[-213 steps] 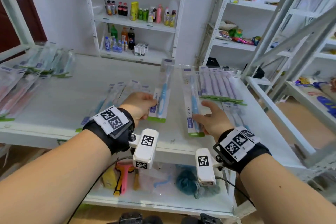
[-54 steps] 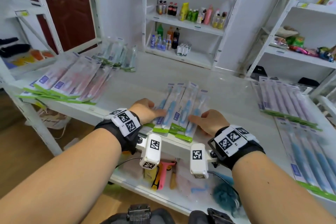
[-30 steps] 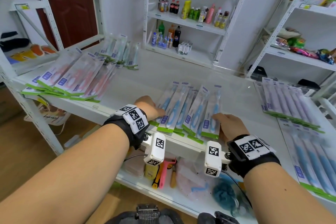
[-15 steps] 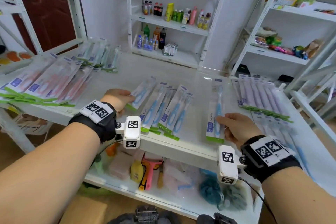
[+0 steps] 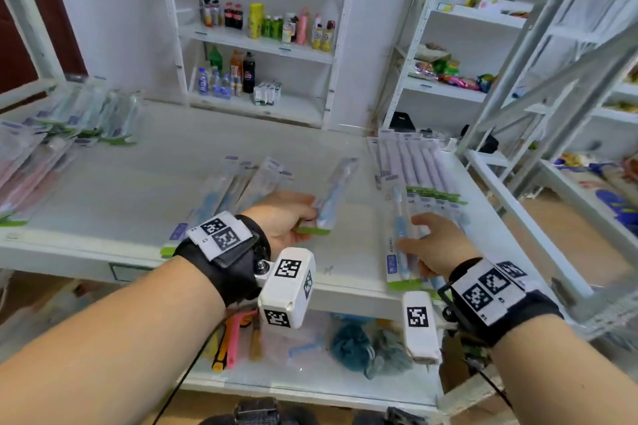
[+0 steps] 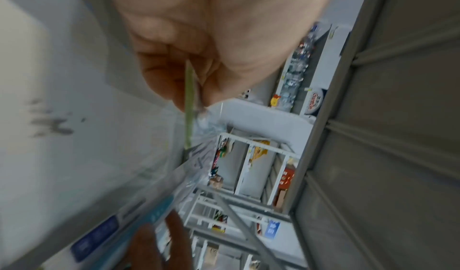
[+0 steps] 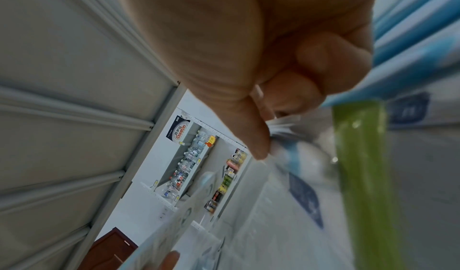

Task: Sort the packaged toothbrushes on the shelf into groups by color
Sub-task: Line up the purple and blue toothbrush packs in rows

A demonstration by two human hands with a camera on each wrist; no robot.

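Above the middle of the white shelf [image 5: 145, 183], my left hand [image 5: 293, 217] pinches a blue toothbrush pack [image 5: 333, 193] by its green bottom edge [image 6: 189, 97]. To its right, my right hand [image 5: 428, 241] grips another blue pack [image 5: 397, 245] at the shelf's front right; in the right wrist view the thumb [image 7: 256, 140] and curled fingers close on the clear plastic. That pack lies over or beside other blue packs half hidden under the hand. Several blue packs [image 5: 224, 190] stay fanned behind my left wrist. A row of purple packs [image 5: 414, 166] lies behind the right hand.
Pink packs [image 5: 24, 169] lie at the far left and green ones [image 5: 93, 114] at the back left. Grey shelf posts [image 5: 518, 107] rise on the right. The lower shelf [image 5: 310, 379] holds brushes and sponges. Bottles [image 5: 269, 24] stand on the far shelving.
My left hand has taken one blue pack from the fan and carried it rightward. My right hand has moved its blue pack farther right, to just in front of the purple row.
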